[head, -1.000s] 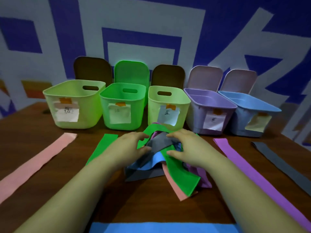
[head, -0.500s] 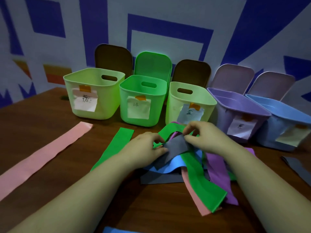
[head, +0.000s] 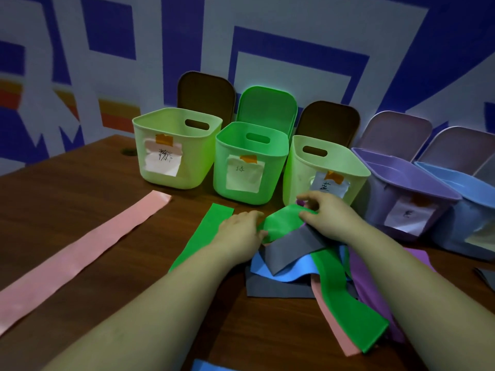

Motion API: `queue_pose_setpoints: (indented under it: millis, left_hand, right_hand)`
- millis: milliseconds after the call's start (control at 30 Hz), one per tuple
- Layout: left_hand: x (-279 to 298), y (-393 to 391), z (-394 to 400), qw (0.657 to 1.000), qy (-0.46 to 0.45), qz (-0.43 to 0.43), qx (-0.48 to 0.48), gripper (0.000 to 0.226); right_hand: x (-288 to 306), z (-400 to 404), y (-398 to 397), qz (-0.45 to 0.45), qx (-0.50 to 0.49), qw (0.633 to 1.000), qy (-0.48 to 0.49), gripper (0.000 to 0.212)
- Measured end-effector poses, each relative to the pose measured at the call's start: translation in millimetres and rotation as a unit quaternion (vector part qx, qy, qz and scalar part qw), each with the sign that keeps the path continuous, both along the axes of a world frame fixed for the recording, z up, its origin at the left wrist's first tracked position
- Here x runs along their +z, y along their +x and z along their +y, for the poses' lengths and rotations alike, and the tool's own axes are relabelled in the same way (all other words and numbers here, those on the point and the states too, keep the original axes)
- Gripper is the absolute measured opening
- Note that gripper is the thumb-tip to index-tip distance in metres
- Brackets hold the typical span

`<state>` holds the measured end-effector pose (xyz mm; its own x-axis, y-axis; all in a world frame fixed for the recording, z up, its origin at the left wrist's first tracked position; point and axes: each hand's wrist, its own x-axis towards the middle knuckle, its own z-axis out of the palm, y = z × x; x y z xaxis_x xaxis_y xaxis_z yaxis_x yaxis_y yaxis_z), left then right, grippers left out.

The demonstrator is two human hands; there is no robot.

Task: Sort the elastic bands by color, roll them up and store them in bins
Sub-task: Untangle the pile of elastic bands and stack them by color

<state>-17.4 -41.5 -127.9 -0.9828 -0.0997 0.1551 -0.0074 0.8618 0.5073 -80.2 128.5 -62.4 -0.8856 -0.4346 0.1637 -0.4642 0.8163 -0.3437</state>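
I see a blue-and-white patterned wall [head: 267,36] behind a brown wooden table [head: 67,210]. Five labelled bins [head: 251,167] line its back. My left hand [head: 238,234] and right hand [head: 329,212] both pinch a green band [head: 284,218] atop the tangled pile [head: 308,266].

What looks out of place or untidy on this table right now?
The tangled heap of bands in front of the bins: green, grey, blue, purple and pink strips lie crossed and folded over one another, while the pink band lies flat and alone. Both hands, left hand and right hand, pinch a green band from the heap.
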Motion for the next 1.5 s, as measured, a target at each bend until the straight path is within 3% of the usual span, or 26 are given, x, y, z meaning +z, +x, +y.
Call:
queue_pose_setpoints:
  millis: [167,233,300,367,500,600,667,700,767,867,1033,1100,1200,1333,1500]
  left_hand:
    - [5,4,2,0.996,0.081,0.040,0.023,0.040]
    - [8,5,1,0.983,0.177,0.045,0.035,0.023]
    - [14,9,2,0.933,0.358,0.037,0.026,0.013]
    - [21,14,4,0.884,0.464,0.050,0.014,0.017]
    - [40,25,9,0.828,0.550,0.097,-0.057,0.010]
    - [53,32,13,0.786,0.597,0.103,-0.119,0.007]
    - [57,37,16,0.748,0.640,0.082,-0.156,0.021]
    - [56,37,18,0.746,0.642,0.069,-0.165,0.029]
    - [53,38,21,0.773,0.613,0.040,-0.159,0.039]
    - [45,39,26,0.827,0.545,-0.006,-0.138,0.011]
    - [34,38,31,0.863,0.486,0.005,-0.137,0.019]
    - [35,42,35,0.877,0.449,0.024,-0.171,0.015]
    - [38,53,47,0.877,0.409,0.031,-0.250,0.009]
    - [40,60,57,0.873,0.395,0.036,-0.283,0.010]
    - [36,55,56,0.858,0.438,0.067,-0.261,0.016]
  right_hand:
    - [7,4,2,0.016,0.017,1.000,0.007,0.031]
    - [13,6,6,0.045,0.029,0.999,-0.006,0.016]
    - [20,10,11,0.056,0.045,0.997,-0.019,0.013]
    - [25,19,16,0.040,0.058,0.997,-0.011,0.014]
    - [32,40,29,0.027,0.059,0.998,0.001,0.013]
    - [58,60,53,0.024,0.045,0.996,-0.073,0.011]
    - [74,74,69,0.027,0.055,0.991,-0.115,0.019]
    - [76,79,73,0.025,0.060,0.990,-0.123,0.024]
    - [64,88,75,0.006,0.052,0.993,-0.109,0.025]
    - [20,97,67,-0.027,0.018,0.997,-0.075,0.019]
    - [-23,103,67,-0.048,0.009,0.990,-0.132,0.019]
    - [-23,98,72,-0.024,0.026,0.986,-0.165,0.038]
    - [-25,85,82,-0.038,0.083,0.973,-0.212,0.055]
    - [-30,70,87,-0.038,0.134,0.964,-0.225,0.024]
    - [-31,77,82,-0.016,0.124,0.967,-0.224,0.040]
